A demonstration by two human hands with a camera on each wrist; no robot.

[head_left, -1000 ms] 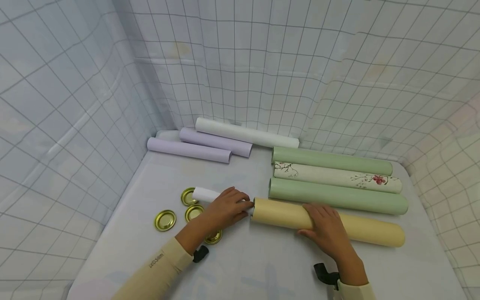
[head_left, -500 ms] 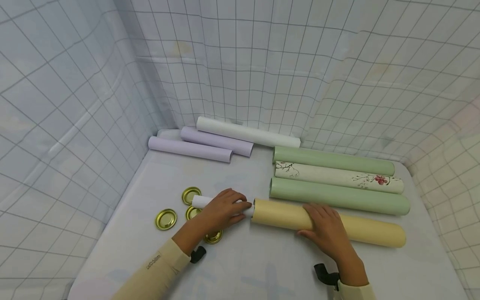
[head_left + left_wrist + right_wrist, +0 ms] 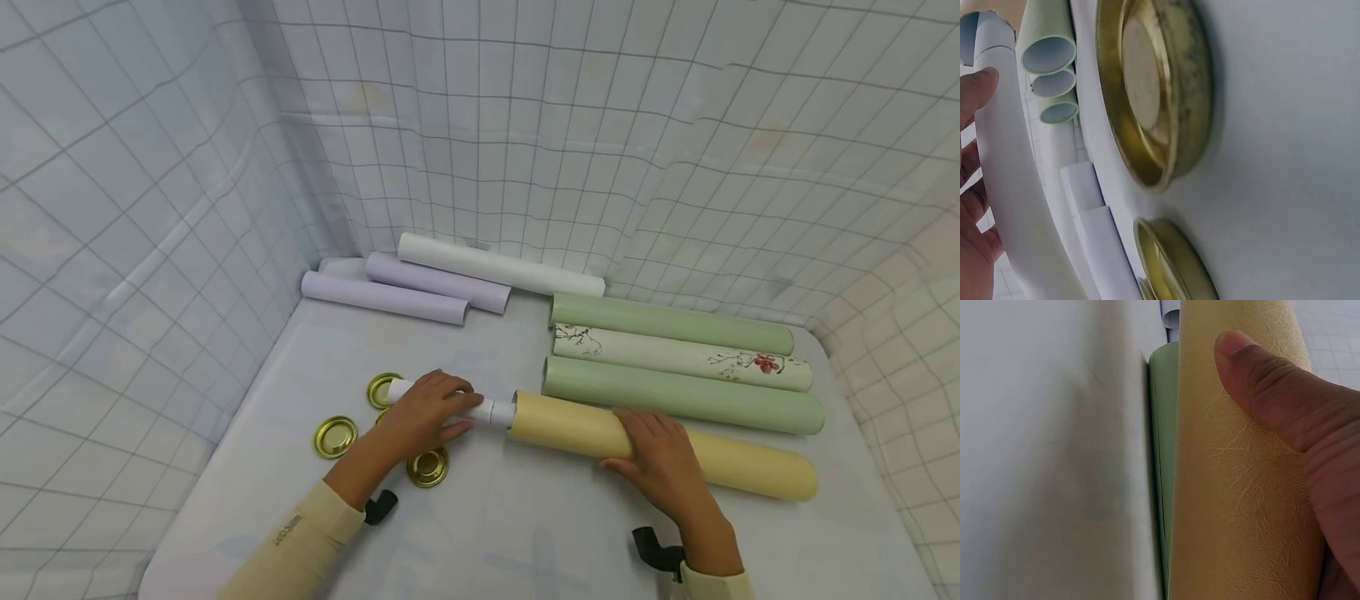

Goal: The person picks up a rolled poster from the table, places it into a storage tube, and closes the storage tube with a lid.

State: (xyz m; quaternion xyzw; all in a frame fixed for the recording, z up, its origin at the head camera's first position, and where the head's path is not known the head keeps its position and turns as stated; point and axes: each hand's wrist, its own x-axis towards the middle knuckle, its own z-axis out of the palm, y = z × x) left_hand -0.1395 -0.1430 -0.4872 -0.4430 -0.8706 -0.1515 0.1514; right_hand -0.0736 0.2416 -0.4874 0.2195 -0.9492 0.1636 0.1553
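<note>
In the head view my left hand [image 3: 423,417] holds a thin white paper roll [image 3: 501,412], fingers over the top. The roll's right end sits inside the mouth of a wider yellow wallpaper roll [image 3: 566,427]. A dark line runs round the white roll [image 3: 1007,125] just outside that mouth, seen in the left wrist view. My right hand [image 3: 660,457] grips the yellow roll around its middle, the thumb lying along its near side. In the right wrist view the thumb [image 3: 1272,381] presses on the textured yellow surface [image 3: 1235,500]. The far fingers are hidden behind it.
Several gold lids [image 3: 335,437] lie around the left forearm. Behind the yellow roll lie two green rolls [image 3: 682,395] and a floral roll [image 3: 660,354]. Two lilac rolls [image 3: 382,298] and a white roll [image 3: 502,265] rest near the gridded back curtain [image 3: 510,150].
My left hand has slid left along the white roll, away from the yellow roll's mouth, baring more of the white roll there. My right hand keeps its place on the yellow roll.
</note>
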